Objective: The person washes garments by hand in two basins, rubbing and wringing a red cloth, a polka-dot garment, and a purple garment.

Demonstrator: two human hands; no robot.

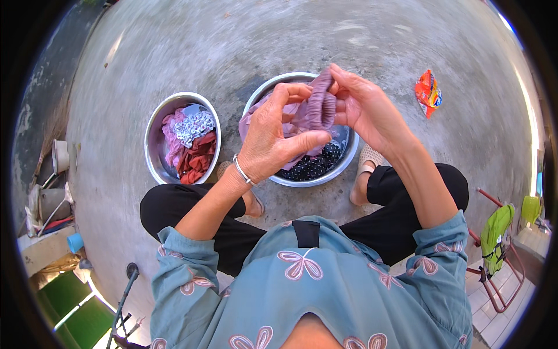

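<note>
Above a round metal basin [316, 181], my left hand [277, 126] and my right hand [364, 109] hold a wet mauve garment by its gathered, elastic-looking edge [321, 102]. My left hand, with a silver bangle on the wrist, has its thumb and fingers around the near side of the cloth. My right hand pinches the far end and has its other fingers against the folds. The rest of the mauve cloth hangs into the basin, beside a black polka-dot cloth [314, 163] and some water. Part of the basin is hidden behind my hands.
At left, a second metal basin [148, 152] holds pink, blue-white patterned and rust-red cloths. An orange plastic packet [428, 94] lies on the concrete floor to the right. A red metal frame with a green item [497, 240] stands lower right; a broom [52, 135] leans far left.
</note>
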